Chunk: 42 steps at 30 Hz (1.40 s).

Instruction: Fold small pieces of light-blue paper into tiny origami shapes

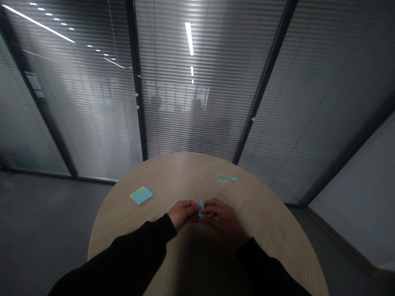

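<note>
A small folded piece of blue paper [201, 206] is pinched between both hands just above the round wooden table [271, 222]. My left hand [182, 213] grips it from the left, fingers closed on it. My right hand [222, 218] holds its right side, fingers curled and closed. Both arms wear black sleeves.
A stack of square paper sheets [141, 195], blue on top, lies on the table to the left. Several small blue folded paper pieces [226, 178] lie at the far right of the table. Glass walls with blinds stand behind the table; grey floor surrounds it.
</note>
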Motion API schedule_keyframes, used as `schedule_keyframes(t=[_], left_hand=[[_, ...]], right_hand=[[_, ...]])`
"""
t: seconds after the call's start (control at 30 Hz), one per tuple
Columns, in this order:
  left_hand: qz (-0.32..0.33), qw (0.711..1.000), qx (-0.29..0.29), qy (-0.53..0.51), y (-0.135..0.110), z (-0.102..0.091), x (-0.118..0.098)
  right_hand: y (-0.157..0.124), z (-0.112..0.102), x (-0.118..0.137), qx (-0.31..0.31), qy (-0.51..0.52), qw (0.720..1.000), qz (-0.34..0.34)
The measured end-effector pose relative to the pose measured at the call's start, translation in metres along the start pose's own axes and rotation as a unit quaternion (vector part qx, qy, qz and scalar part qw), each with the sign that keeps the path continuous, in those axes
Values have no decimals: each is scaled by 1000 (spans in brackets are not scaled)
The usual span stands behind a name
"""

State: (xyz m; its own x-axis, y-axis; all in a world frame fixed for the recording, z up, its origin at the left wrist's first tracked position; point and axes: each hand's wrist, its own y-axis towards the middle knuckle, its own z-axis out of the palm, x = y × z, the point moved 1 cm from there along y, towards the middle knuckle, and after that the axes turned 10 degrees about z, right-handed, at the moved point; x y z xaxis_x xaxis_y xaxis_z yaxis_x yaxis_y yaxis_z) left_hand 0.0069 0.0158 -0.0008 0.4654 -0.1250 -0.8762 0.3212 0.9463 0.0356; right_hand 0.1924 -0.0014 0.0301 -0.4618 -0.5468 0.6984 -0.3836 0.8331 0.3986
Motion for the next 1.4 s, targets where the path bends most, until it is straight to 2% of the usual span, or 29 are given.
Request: schedule_keyframes(t=[0.27, 0.53, 0.83, 1.07, 1.3, 1.4], left_hand=[[2, 1000, 6, 15, 2, -3, 1], [-21, 1000, 21, 5, -3, 4, -7], [-24, 999, 26, -4, -3, 4, -7], [-23, 999, 29, -1, -3, 3, -6], [-21, 999, 25, -3, -1, 0, -2], [-18, 999, 30, -3, -1, -1, -2]], right_hand=[[0, -1, 0, 10, -17, 1000, 8], [-1, -6, 10, 11, -72, 997, -27], [-2, -7, 8, -2, -97, 994, -44], [-2, -9, 8, 18, -121, 991, -48], [-2, -8, 8, -1, -122, 990, -65], [-3, -7, 7, -38, -154, 983, -91]])
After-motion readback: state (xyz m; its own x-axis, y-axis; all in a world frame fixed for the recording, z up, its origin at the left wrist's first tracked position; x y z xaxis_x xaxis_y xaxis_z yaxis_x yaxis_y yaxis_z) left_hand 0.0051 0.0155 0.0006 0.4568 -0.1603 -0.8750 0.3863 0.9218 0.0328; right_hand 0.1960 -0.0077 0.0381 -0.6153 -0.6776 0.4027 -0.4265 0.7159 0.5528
